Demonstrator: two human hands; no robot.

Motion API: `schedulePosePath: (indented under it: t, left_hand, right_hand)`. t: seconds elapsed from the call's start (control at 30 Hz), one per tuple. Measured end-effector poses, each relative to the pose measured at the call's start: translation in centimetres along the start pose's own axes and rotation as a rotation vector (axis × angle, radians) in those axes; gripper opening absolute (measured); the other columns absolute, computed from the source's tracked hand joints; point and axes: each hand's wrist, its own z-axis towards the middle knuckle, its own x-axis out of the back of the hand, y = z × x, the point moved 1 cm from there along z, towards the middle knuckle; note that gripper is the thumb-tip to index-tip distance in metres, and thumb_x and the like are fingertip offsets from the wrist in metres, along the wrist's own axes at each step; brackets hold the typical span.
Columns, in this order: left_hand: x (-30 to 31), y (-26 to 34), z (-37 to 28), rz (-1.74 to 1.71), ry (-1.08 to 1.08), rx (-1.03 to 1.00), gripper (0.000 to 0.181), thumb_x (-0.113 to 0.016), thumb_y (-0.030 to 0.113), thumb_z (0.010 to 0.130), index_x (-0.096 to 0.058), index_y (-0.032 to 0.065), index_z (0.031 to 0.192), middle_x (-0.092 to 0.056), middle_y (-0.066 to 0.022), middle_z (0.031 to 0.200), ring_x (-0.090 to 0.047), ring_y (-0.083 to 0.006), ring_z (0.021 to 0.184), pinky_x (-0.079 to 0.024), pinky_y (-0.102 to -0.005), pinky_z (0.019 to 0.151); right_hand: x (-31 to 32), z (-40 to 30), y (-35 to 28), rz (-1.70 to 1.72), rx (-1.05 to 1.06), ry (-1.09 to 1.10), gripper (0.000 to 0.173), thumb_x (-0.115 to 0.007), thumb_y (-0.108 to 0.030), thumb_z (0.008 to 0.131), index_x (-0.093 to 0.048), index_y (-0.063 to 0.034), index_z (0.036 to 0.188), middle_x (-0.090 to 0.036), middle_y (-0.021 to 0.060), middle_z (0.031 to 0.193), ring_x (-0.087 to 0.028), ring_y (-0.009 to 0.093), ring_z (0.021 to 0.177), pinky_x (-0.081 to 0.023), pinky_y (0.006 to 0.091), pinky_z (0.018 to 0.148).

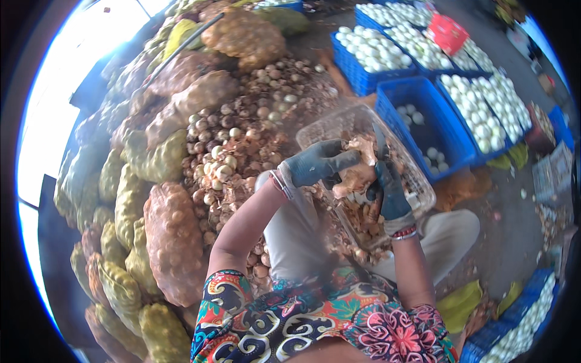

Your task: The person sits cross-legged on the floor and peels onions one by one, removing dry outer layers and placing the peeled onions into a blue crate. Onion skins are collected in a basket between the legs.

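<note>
My left hand (317, 163), in a grey-blue work glove, grips brown onion skin (356, 179) above a clear plastic basket (422, 183). Whether an onion sits inside the skin cannot be made out. In a matching glove, my right hand (392, 193) is shut on a knife (380, 138), its blade pointing away from me and close beside the skin. Both hands are close together over the basket. Loose peel and a few pale onions lie in the basket, partly hidden by my hands. My bent legs are on either side of it.
A heap of unpeeled onions (218, 136) spreads to the left, backed by stacked mesh sacks (174, 240). At right, a blue crate (395, 131) holds several peeled onions, next to fuller crates (472, 113). On these rests a red bag (447, 34). More onions fill crates (517, 336) at lower right.
</note>
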Motion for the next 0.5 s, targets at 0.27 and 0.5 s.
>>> schedulePosePath:
  t: [0.27, 0.5]
  left_hand:
    - [-5.3, -10.5, 2.4, 0.491, 0.583, -0.168, 0.047, -0.081, 0.031, 0.095, -0.06, 0.0056, 0.129, -0.067, -0.0168, 0.117, -0.071, -0.0297, 0.102, -0.061, -0.0404, 0.075]
    - [-15.3, -16.5, -1.7, -0.446, 0.277, 0.145, 0.092, -0.092, 0.028, 0.086, -0.039, -0.0007, 0.155, -0.061, -0.0133, 0.137, -0.063, -0.023, 0.123, -0.053, -0.0362, 0.106]
  right_hand:
    - [5.5, -6.5, 10.5, 0.56, -0.203, 0.302, 0.061, -0.056, -0.058, 0.107, -0.062, -0.0098, 0.145, -0.071, -0.0017, 0.121, -0.068, 0.01, 0.099, -0.056, 0.0236, 0.078]
    - [5.5, -7.9, 12.4, 0.051, -0.192, 0.136, 0.032, -0.059, -0.038, 0.111, -0.067, -0.0127, 0.128, -0.067, -0.0022, 0.094, -0.059, 0.006, 0.065, -0.049, 0.0212, 0.059]
